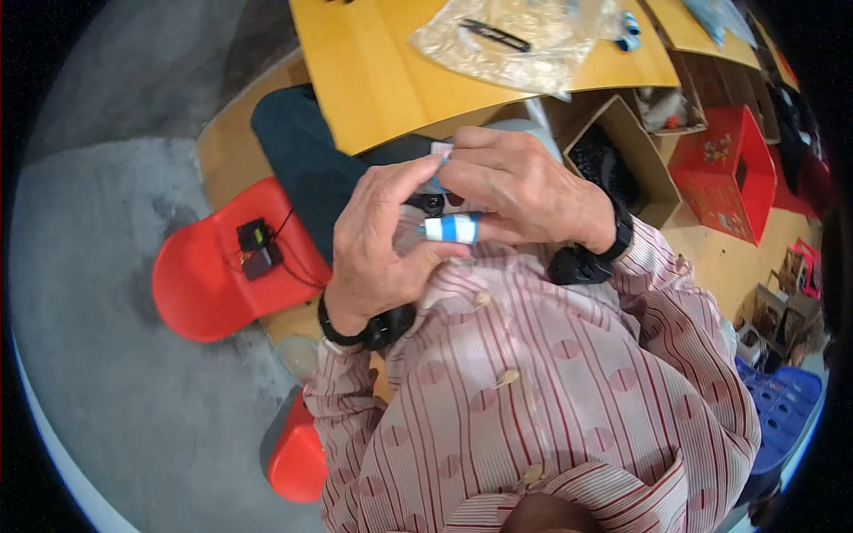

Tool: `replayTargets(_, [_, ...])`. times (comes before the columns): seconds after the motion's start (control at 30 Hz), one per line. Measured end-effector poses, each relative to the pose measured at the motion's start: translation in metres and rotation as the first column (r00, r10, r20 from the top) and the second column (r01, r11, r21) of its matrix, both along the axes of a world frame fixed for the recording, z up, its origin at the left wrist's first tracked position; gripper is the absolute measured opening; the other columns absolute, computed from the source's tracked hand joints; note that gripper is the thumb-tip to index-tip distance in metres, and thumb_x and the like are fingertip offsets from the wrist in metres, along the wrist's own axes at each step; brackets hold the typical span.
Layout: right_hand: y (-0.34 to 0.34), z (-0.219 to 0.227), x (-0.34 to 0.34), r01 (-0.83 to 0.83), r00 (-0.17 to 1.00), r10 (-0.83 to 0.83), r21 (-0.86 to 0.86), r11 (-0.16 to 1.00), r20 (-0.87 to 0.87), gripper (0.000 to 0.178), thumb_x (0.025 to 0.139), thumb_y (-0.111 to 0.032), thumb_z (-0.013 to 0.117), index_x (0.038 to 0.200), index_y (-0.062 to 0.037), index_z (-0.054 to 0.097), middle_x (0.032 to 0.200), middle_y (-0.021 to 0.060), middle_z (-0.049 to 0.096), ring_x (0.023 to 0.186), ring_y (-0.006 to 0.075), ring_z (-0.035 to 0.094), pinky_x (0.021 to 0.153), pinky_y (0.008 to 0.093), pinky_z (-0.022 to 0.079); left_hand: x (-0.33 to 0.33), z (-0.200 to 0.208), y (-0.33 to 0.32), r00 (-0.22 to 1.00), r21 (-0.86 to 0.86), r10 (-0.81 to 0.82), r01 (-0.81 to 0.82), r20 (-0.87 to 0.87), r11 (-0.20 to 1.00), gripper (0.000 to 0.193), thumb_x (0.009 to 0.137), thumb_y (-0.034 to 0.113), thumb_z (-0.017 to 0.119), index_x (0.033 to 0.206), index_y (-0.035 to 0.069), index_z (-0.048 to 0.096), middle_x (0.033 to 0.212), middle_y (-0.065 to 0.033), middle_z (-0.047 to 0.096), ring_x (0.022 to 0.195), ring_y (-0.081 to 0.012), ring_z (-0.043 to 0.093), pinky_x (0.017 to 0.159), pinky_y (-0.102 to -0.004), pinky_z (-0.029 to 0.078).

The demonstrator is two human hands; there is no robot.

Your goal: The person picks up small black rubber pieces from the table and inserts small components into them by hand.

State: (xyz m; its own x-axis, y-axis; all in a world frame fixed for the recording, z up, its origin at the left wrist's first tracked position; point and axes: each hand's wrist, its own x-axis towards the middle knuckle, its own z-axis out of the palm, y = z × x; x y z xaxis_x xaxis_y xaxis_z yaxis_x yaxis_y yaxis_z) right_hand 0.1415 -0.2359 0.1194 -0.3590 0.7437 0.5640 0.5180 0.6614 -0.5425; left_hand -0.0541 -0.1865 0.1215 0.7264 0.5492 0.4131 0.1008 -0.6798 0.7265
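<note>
Both my hands are raised close together in front of my chest. My right hand (529,191) has its fingers curled around a small white-and-blue cylinder (450,229), which sticks out toward my left palm; its exact kind does not show. My left hand (378,240) is curved around the other side. Its thumb lies just below the cylinder, and its index fingertip meets the right fingers. At that meeting point a small pale piece (442,150) shows between the fingertips, with a bit of blue under it. The fingers hide most of it.
A yellow table (373,80) is ahead, bearing a clear plastic bag (533,44), black thread snips (496,35) and small blue-and-white pieces (629,32). Cardboard boxes (653,169) and a red box (724,173) are at right. A red stool (200,275) at left holds black devices (258,249).
</note>
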Motion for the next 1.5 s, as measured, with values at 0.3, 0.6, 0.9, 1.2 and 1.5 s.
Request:
replayTargets(0.3, [-0.045,-0.021,0.131,0.585,0.808,-0.540,-0.427,0.690,0.236,0.028,0.085,-0.024,0.068,0.098,0.0005,0.061,0.081,0.0100,0.062,0.069,0.0157,0.059,0.061,0.0324,0.047,-0.010,-0.028,0.037,0.955,-0.213,0.036,-0.102,-0.293,0.972,0.048,0.073,0.007,0.072,0.118,0.002,0.057,0.104,-0.0141,0.063,0.088,-0.0226,0.062,0.079,-0.0322,0.049])
replayTargets(0.6, [-0.127,-0.104,0.245,0.911,0.406,-0.452,-0.311,0.272,0.795,0.024,0.082,-0.020,0.060,0.095,-0.0007,0.060,0.086,0.0242,0.062,0.085,0.0415,0.060,0.071,0.0464,0.048,-0.014,-0.060,0.053,0.919,-0.125,0.093,-0.152,-0.384,0.981,0.037,0.076,0.008,0.071,0.111,0.002,0.061,0.092,-0.0157,0.064,0.080,-0.0255,0.062,0.072,-0.0339,0.049])
replayTargets(0.9, [-0.130,-0.116,0.262,0.880,0.433,-0.516,-0.224,0.418,0.739,0.021,0.074,-0.005,0.051,0.094,-0.0029,0.059,0.081,0.0230,0.061,0.078,0.0416,0.060,0.065,0.0477,0.048,-0.019,-0.071,0.063,0.928,-0.160,0.122,-0.188,-0.352,0.969,0.034,0.076,0.009,0.070,0.108,0.001,0.061,0.091,-0.0165,0.065,0.078,-0.0252,0.064,0.073,-0.0332,0.050])
replayTargets(1.2, [0.001,-0.039,0.173,0.613,0.789,-0.586,-0.308,0.728,0.183,0.033,0.080,0.003,0.053,0.111,-0.0043,0.060,0.091,0.0167,0.061,0.083,0.0272,0.060,0.069,0.0376,0.048,-0.004,-0.085,0.085,0.953,-0.216,0.106,-0.171,-0.284,0.961,0.029,0.079,0.010,0.068,0.105,0.000,0.062,0.088,-0.0161,0.066,0.076,-0.0254,0.065,0.071,-0.0319,0.051])
replayTargets(1.5, [0.190,-0.078,0.109,0.475,0.864,-0.453,-0.058,0.878,0.218,0.019,0.082,-0.008,0.056,0.101,-0.0079,0.059,0.077,0.0091,0.063,0.072,0.0295,0.060,0.065,0.0378,0.048,0.008,-0.096,0.100,0.965,-0.325,0.169,-0.229,-0.202,0.918,0.023,0.082,0.009,0.065,0.104,0.002,0.064,0.088,-0.0147,0.067,0.077,-0.0213,0.066,0.071,-0.0295,0.052])
